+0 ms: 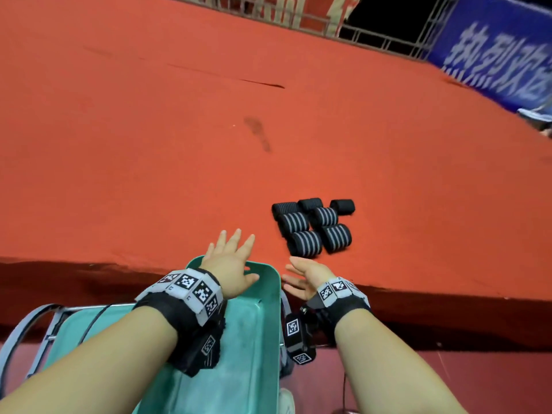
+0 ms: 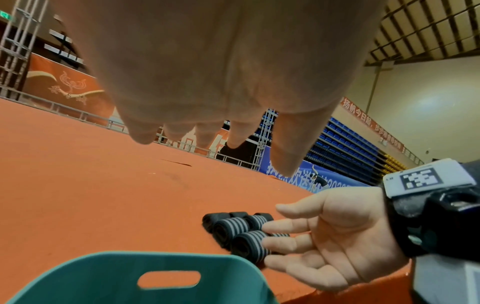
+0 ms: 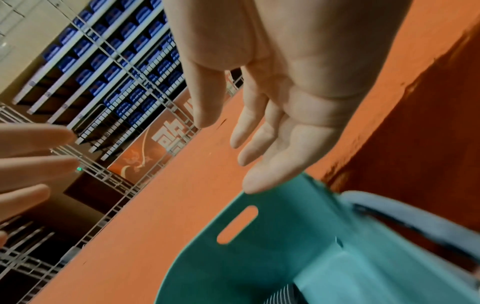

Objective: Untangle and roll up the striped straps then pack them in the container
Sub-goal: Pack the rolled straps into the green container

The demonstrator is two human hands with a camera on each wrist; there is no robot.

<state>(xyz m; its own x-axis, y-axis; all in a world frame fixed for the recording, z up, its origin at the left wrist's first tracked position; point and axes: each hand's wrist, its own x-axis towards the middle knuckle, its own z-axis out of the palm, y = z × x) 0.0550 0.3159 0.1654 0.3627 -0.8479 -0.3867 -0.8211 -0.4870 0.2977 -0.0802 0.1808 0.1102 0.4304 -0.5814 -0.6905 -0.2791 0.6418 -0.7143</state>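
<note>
Several rolled black straps with grey stripes point(image 1: 313, 225) lie packed together on the red carpeted platform point(image 1: 149, 159), near its front edge. The teal container point(image 1: 260, 318) stands below that edge; in the right wrist view a bit of striped strap point(image 3: 283, 296) shows inside the container point(image 3: 259, 257). My left hand point(image 1: 237, 255) hovers over the container's far rim with fingers spread, holding nothing. My right hand point(image 1: 301, 274) is beside it, palm turned left, fingers straight and empty, just short of the rolls point(image 2: 241, 232). The left wrist view shows the right hand point(image 2: 337, 236) next to the rolls.
A grey metal frame point(image 1: 18, 333) stands left of the container. The platform's front edge drops in a dark red step point(image 1: 89, 279). A metal railing point(image 1: 298, 22) and a blue banner point(image 1: 493, 55) border the far side. A wrinkle point(image 1: 224, 76) and a stain point(image 1: 257, 132) mark the carpet.
</note>
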